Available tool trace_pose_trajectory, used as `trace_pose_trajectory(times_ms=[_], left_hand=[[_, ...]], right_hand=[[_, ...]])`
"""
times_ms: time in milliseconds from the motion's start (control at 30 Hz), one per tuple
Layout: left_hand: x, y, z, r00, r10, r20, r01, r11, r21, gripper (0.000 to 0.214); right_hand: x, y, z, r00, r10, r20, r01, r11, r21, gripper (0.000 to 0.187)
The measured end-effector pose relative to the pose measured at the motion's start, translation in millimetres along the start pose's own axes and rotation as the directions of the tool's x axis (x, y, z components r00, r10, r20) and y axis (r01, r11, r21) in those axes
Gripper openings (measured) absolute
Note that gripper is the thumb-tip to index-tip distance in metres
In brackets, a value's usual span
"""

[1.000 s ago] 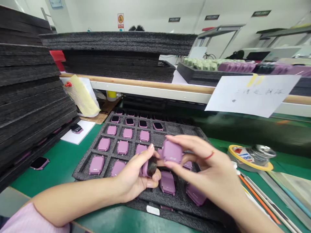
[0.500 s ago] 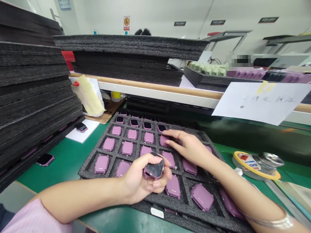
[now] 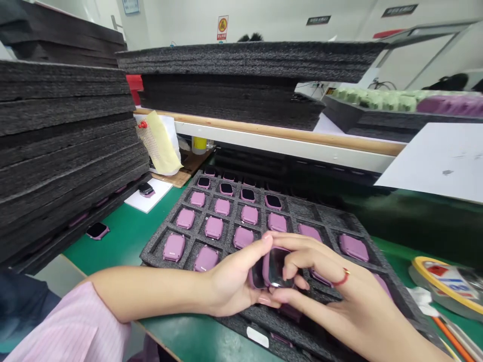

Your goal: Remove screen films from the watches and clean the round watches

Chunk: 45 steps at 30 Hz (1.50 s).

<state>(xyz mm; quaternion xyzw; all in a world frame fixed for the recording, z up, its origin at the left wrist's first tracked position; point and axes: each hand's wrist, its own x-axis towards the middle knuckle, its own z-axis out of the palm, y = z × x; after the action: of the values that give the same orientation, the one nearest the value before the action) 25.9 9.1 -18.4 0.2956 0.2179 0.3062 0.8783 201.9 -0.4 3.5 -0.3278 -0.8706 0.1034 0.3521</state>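
A black foam tray (image 3: 158,244) with square pockets lies on the green bench and holds several purple watch bodies (image 3: 214,227). Over the tray's near edge, my left hand (image 3: 236,281) and my right hand (image 3: 328,286) meet around one purple watch body (image 3: 273,266) with a dark glossy screen. Both hands have their fingers closed on it, the left from the left side, the right from the front and right. My right hand wears a red ring. The back row's watch bodies (image 3: 247,194) lie screen-up.
Tall stacks of black foam sheets (image 3: 64,146) stand at the left and on the shelf behind (image 3: 245,80). Two loose watch bodies (image 3: 98,230) lie at the left. A tape roll (image 3: 445,281) and orange pencil (image 3: 451,339) sit at the right. White paper (image 3: 437,161) hangs from the shelf.
My right hand has come back from the tray's middle to the watch body in my left hand, and both now grip it. The view has shifted left and closer.
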Motion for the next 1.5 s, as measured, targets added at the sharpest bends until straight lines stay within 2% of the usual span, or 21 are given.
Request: trace_pose_trajectory(times_ms=[200, 300, 333, 367, 433, 467, 500, 533, 633, 700, 800, 933, 1000, 1100, 1167, 1300, 1400, 1500], left_hand=[[-2, -2, -2.4, 0.999, 0.003, 0.044, -0.002, 1.000, -0.021, 0.054], [-2, -1, -4.4, 0.995, 0.008, 0.100, -0.009, 1.000, 0.010, 0.056], [-2, -1, -4.8, 0.994, 0.010, 0.113, -0.012, 1.000, 0.016, 0.058], [-3, 0, -4.9, 0.993, 0.014, 0.116, -0.016, 1.000, 0.016, 0.059], [-4, 1, -4.7, 0.995, 0.018, 0.100, -0.018, 1.000, -0.008, 0.060], [-4, 1, -4.4, 0.996, 0.020, 0.090, -0.018, 1.000, -0.021, 0.059], [-5, 2, -3.9, 0.996, 0.021, 0.081, -0.019, 0.999, -0.027, 0.057], [-5, 3, -3.4, 0.997, 0.021, 0.076, -0.019, 0.999, -0.027, 0.055], [-7, 5, -1.8, 0.998, 0.013, 0.060, -0.011, 0.999, -0.035, 0.049], [-7, 5, -1.4, 0.999, 0.005, 0.049, -0.003, 0.999, -0.051, 0.049], [-6, 5, -1.8, 0.999, 0.008, 0.035, -0.005, 0.997, -0.074, 0.052], [-6, 5, -2.5, 1.000, 0.004, 0.023, -0.002, 0.996, -0.088, 0.052], [-6, 5, -2.1, 1.000, 0.002, 0.019, 0.000, 0.996, -0.089, 0.053], [-6, 5, -0.9, 1.000, -0.002, 0.005, 0.003, 0.996, -0.093, 0.054], [-7, 5, -0.2, 1.000, 0.003, -0.003, -0.003, 0.995, -0.096, 0.053], [-7, 4, 0.1, 0.999, 0.011, -0.030, -0.015, 0.993, -0.114, 0.048], [-7, 3, -0.6, 0.999, -0.005, -0.048, -0.001, 0.991, -0.137, 0.049], [-8, 3, -1.2, 0.999, -0.010, -0.049, 0.003, 0.991, -0.136, 0.048]], right_hand=[[-1, -2, 0, 0.995, -0.051, -0.088, 0.048, 0.998, -0.026, 0.004], [0, -6, 0, 0.976, 0.065, -0.210, -0.056, 0.997, 0.048, 0.008], [-1, -7, 0, 0.946, 0.148, -0.287, -0.126, 0.988, 0.092, 0.009], [-1, -8, 0, 0.896, 0.236, -0.375, -0.193, 0.970, 0.149, 0.009], [-2, -9, 0, 0.757, 0.393, -0.522, -0.280, 0.917, 0.285, 0.010], [-3, -8, 0, 0.699, 0.449, -0.557, -0.297, 0.891, 0.344, 0.010], [-3, -8, 1, 0.670, 0.478, -0.568, -0.295, 0.874, 0.387, 0.011], [-3, -8, 1, 0.670, 0.489, -0.558, -0.286, 0.865, 0.413, 0.011], [-1, -7, 3, 0.751, 0.423, -0.507, -0.214, 0.883, 0.419, 0.003], [0, -9, 4, 0.790, 0.377, -0.484, -0.174, 0.894, 0.413, 0.015], [1, -10, 4, 0.800, 0.377, -0.467, -0.184, 0.894, 0.408, 0.023], [0, -7, 5, 0.774, 0.385, -0.502, -0.180, 0.895, 0.408, 0.021], [-2, -5, 5, 0.777, 0.368, -0.510, -0.164, 0.901, 0.401, 0.018], [-5, -2, 2, 0.818, 0.276, -0.505, -0.126, 0.942, 0.311, 0.018], [-7, -2, -2, 0.859, 0.137, -0.493, -0.053, 0.982, 0.180, 0.026], [-11, -6, -9, 0.938, -0.129, -0.322, 0.124, 0.992, -0.035, 0.041], [-19, -10, -7, 0.968, -0.117, -0.223, 0.115, 0.993, -0.021, 0.035], [-27, -13, -1, 0.984, -0.042, -0.172, 0.050, 0.998, 0.046, 0.041]])
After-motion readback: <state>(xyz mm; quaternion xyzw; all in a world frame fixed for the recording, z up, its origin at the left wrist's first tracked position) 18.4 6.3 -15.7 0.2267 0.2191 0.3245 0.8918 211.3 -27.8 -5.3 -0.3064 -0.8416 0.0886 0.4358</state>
